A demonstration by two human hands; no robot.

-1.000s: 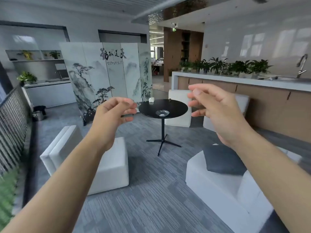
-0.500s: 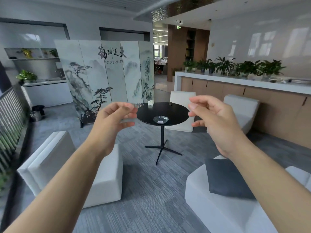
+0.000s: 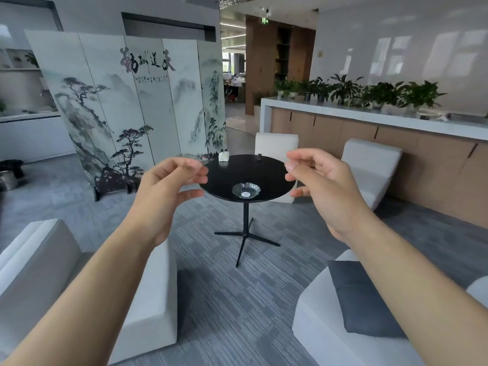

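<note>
- While both arms stretch forward, the left hand (image 3: 169, 191) and right hand (image 3: 324, 191) are held apart, fingers and thumbs half-curled around nothing
- Round black table (image 3: 224, 175) stands beyond the hands, out of touch; glass dish (image 3: 246, 190) sits near its front edge, midway between them
- Small white lump (image 3: 224, 156) lies past the dish
- Judgement: approach stage only; nothing grasped, reach and pickup remain

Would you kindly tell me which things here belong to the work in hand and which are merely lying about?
In hand: empty left hand, empty right hand, round black pedestal table, fluted clear glass dish on it.
Lying about: ink-painted folding screen, white block seat, dark grey cushion, potted green plants on the white counter.
</note>
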